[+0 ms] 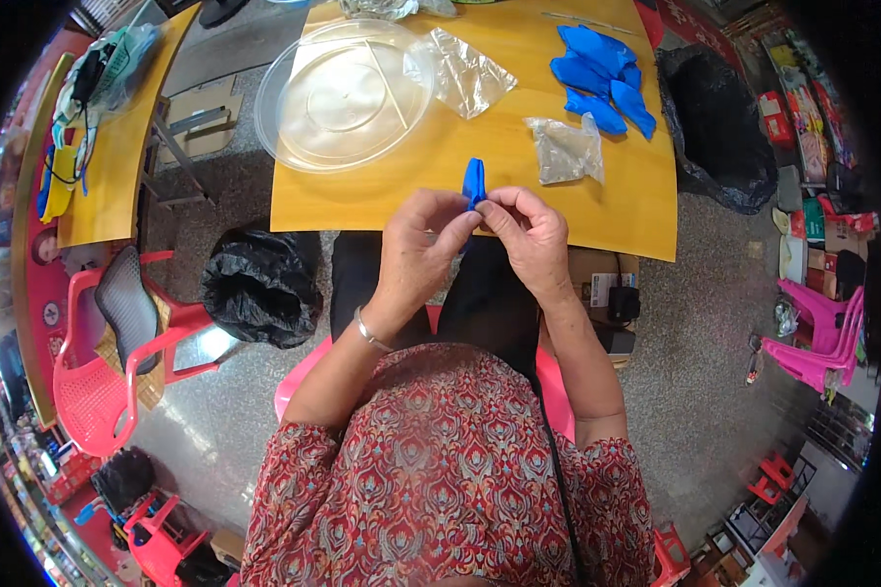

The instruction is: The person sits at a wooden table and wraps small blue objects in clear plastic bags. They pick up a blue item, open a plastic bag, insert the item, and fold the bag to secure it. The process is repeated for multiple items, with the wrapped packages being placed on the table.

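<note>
your left hand (413,247) and right hand (536,243) pinch the blue piece (474,178), fingers closed; you seem to be folding it, so keep the next press even.

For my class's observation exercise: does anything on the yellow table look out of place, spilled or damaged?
Only the clear round container looks slightly odd: in this view, its left rim juts beyond the table, perhaps easy to bump. No spill or damage shows.

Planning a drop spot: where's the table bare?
Yellow table, bare: near right corner, right of clear packet; near left, between round plastic tray and edge. Crowded: far right, blue pieces; near middle, left hand, right hand.
</note>
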Demonstrator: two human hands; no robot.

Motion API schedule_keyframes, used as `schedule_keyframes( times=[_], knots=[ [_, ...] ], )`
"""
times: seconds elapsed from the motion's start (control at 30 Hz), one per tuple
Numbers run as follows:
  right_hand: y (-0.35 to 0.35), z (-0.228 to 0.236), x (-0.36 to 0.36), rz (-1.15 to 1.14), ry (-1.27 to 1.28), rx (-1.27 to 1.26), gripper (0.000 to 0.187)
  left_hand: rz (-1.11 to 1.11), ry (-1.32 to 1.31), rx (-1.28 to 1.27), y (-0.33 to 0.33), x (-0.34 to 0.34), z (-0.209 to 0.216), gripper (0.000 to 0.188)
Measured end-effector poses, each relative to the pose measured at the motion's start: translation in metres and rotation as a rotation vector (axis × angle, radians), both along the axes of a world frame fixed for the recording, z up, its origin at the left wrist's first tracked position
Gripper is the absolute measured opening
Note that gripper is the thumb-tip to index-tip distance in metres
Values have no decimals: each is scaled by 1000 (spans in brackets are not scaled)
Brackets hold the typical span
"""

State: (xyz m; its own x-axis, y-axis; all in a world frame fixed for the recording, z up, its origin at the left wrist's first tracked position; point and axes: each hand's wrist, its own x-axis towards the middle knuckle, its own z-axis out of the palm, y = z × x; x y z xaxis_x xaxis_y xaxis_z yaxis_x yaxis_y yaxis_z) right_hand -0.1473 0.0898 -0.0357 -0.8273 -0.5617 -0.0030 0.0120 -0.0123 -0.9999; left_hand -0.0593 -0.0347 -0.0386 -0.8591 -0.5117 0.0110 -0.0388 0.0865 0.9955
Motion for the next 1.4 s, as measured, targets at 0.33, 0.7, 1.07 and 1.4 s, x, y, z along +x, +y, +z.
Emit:
schedule_keyframes(
  times=[0.33, 0.7, 1.07, 1.4],
  knots=[
    [2, -4, 0, 15, 85, 84, 10, 109, 2, -99, -3, -1, -6, 6],
    [-1, -11, 3, -42, 57, 13, 8, 198, 151, -433, 3, -15, 0, 10],
    [21, -2, -81, -192, 1130, 553, 44, 117, 62, -686, -3, -30, -9, 14],
    [44, -20, -125, -19, 1068, 867, 65, 119, 9, -579, 1, -62, -17, 9]
  ],
)
